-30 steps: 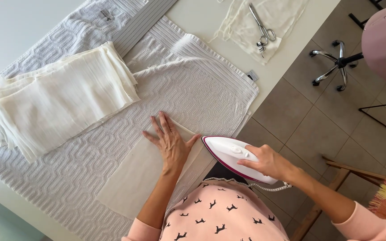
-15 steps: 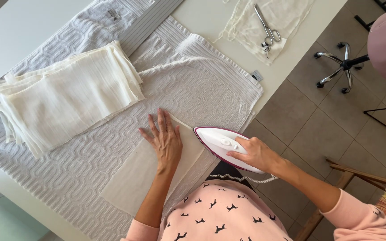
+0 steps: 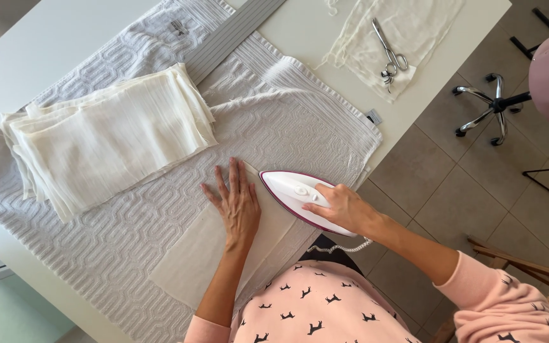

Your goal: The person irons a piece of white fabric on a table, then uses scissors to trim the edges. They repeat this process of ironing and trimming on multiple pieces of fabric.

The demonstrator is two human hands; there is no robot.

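1. Head view, main thing first: a flat piece of cream cloth [image 3: 192, 263] is spread out near the front edge of the table [image 3: 52, 44], on top of a grey patterned towel [image 3: 128, 222] that covers most of the tabletop. The cloth looks thin and smooth, roughly rectangular.
2. The left hand [image 3: 237, 204] lies flat on that cloth, palm down, fingers straight and slightly spread, pressing on it and not gripping anything.
3. The right hand [image 3: 341, 208] is closed around the handle of a white iron [image 3: 300, 194] with a dark pink rim. The iron sits sole down on the right end of the cloth, just beside the left hand, with its tip pointing toward the back left.
4. A curly white cord [image 3: 341, 246] hangs off the back of the iron over the front edge.
5. Further left on the towel is a stack of folded cream cloths [image 3: 106, 140], well apart from the hands.
6. Near the back right corner lies another loose cream cloth [image 3: 414, 25] with scissors [image 3: 390, 54] on it.
7. Off the table, on the tiled floor, a chair with a chrome wheeled base [image 3: 487, 108].
8. No containers anywhere.
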